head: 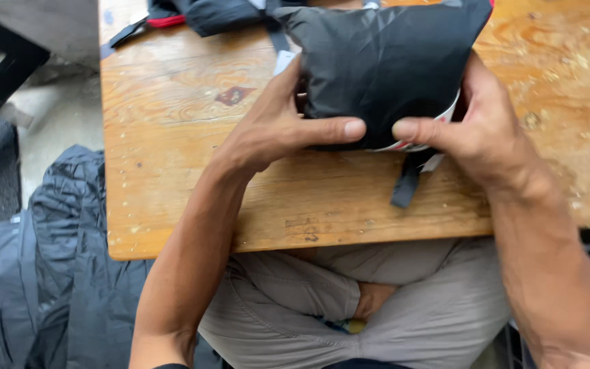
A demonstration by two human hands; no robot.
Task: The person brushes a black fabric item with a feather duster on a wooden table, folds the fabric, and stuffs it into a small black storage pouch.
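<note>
Both thumbs meet at the near side of a folded black fabric bundle [384, 65], the left hand [274, 126] and right hand [476, 126] closed around its flanks, pressing it onto the wooden table [172, 171] near the middle of the front edge. Even pressure from both sides would likely keep the folds tight. A white label with red marks [421, 140] peeks beneath; a black strap [405, 184] trails toward the edge. More dark fabric [69, 273] lies on the floor past the left edge.

Looks like a rough workshop or packing spot. Worn, stained wooden table [172, 171] over bare concrete floor [56, 116]. Heap of dark fabric [69, 273] dumped beside it, more on the tabletop.
</note>
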